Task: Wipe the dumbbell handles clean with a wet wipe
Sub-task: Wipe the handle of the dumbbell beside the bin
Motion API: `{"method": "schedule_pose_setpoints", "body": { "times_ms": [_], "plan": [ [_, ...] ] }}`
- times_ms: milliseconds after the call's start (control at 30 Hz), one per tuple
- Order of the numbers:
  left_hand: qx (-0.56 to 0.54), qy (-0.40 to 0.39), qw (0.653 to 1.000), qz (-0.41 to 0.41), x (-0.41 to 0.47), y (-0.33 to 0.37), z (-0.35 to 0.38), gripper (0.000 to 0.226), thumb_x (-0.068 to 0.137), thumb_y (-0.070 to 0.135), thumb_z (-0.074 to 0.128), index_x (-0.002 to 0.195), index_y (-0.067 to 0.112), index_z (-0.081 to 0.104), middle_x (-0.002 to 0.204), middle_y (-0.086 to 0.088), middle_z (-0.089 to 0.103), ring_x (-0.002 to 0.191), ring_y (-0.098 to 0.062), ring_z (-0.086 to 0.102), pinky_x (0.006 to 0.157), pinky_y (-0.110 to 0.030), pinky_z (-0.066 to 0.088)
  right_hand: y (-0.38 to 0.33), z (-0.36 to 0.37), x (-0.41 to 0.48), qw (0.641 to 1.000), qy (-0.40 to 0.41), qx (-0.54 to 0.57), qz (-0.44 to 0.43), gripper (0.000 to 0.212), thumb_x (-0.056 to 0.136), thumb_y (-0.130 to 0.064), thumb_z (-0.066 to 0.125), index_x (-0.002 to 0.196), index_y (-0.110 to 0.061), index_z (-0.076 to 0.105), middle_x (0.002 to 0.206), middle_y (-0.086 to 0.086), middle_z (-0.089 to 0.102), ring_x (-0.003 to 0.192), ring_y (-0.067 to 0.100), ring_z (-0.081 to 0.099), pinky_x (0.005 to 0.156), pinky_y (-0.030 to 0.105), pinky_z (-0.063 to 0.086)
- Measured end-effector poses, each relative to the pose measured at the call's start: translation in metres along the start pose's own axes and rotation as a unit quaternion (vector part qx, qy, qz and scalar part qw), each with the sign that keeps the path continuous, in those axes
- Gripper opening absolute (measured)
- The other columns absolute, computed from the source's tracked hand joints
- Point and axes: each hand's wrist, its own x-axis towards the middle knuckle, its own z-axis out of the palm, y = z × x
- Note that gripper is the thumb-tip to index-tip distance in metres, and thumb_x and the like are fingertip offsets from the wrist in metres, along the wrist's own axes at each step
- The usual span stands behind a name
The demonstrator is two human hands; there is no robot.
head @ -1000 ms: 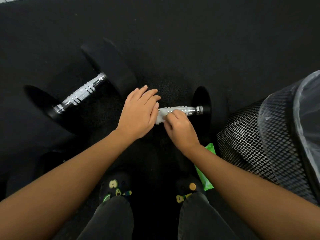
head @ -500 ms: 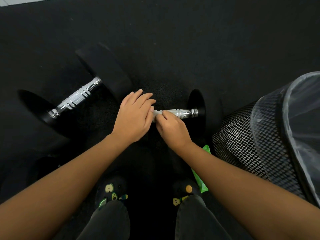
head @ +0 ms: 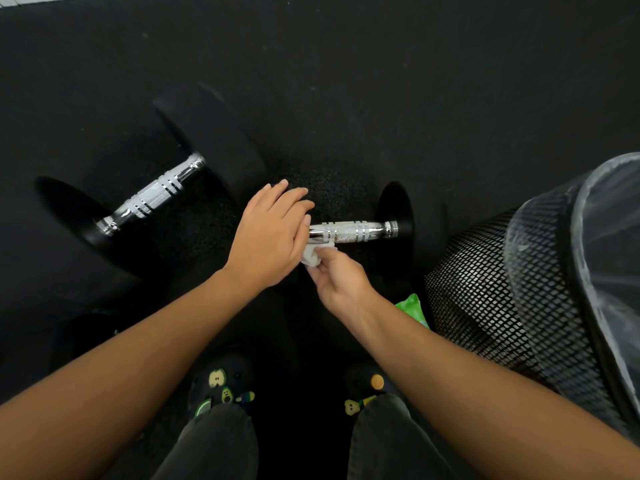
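Two black dumbbells lie on the dark floor. The right dumbbell's chrome handle [head: 353,231] shows bare from its middle to the right plate [head: 396,216]. My left hand [head: 272,237] rests flat with straight fingers over that dumbbell's left plate, hiding it. My right hand [head: 337,277] pinches a crumpled white wet wipe [head: 313,256] just below the handle's left end, off the metal. The left dumbbell's chrome handle [head: 152,195] lies untouched between its own plates.
A black mesh waste bin [head: 502,289] with a clear liner stands at the right, close to the right dumbbell. A green wipe packet [head: 412,308] lies on the floor by its base. My knees and decorated shoes fill the bottom centre.
My right hand has come off the handle and drawn back toward me with the wipe, leaving the chrome bare. My left hand has stayed on the left plate.
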Motion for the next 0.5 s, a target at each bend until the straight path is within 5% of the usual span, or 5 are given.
{"method": "schedule_pose_setpoints", "body": {
  "times_ms": [133,267,433,500],
  "plan": [
    [0.003,-0.001,1.0,-0.001,0.0,0.0,0.001,0.039,0.093,0.024,0.036,0.11,0.009,0.067,0.121,-0.007,0.063,0.123,-0.029,0.05,0.107,-0.042,0.031,-0.012,0.008,-0.006,0.989,-0.031,0.136,0.043,0.039,0.089,0.004,0.031,0.124,0.014,0.044,0.127,0.028,0.051,0.118,0.038,0.052,0.103,0.042,0.042],
    [0.002,-0.003,1.0,-0.002,0.0,0.0,0.0,0.039,0.093,0.024,0.036,0.111,0.009,0.066,0.121,-0.007,0.063,0.124,-0.029,0.05,0.107,-0.042,0.031,-0.016,0.009,-0.005,0.966,-0.05,0.246,0.057,0.055,0.087,-0.027,0.044,0.128,0.01,0.041,0.127,0.028,0.05,0.116,0.039,0.051,0.1,0.047,0.042],
    [0.009,-0.001,1.0,0.001,0.0,0.0,0.0,0.039,0.092,0.025,0.036,0.11,0.009,0.066,0.121,-0.007,0.063,0.122,-0.031,0.051,0.107,-0.041,0.03,-0.016,0.018,0.011,0.983,-0.054,0.175,0.026,0.077,0.073,-0.057,0.059,0.128,-0.005,0.046,0.115,0.013,0.055,0.1,0.026,0.059,0.084,0.037,0.051],
    [0.01,-0.007,1.0,0.0,0.0,0.001,0.0,0.04,0.092,0.026,0.036,0.111,0.009,0.066,0.122,-0.007,0.062,0.123,-0.03,0.05,0.107,-0.042,0.03,-0.015,0.022,0.015,0.986,-0.039,0.161,0.018,0.087,0.066,-0.061,0.065,0.131,-0.006,0.046,0.112,0.01,0.053,0.1,0.024,0.058,0.092,0.036,0.049]
  ]
}}
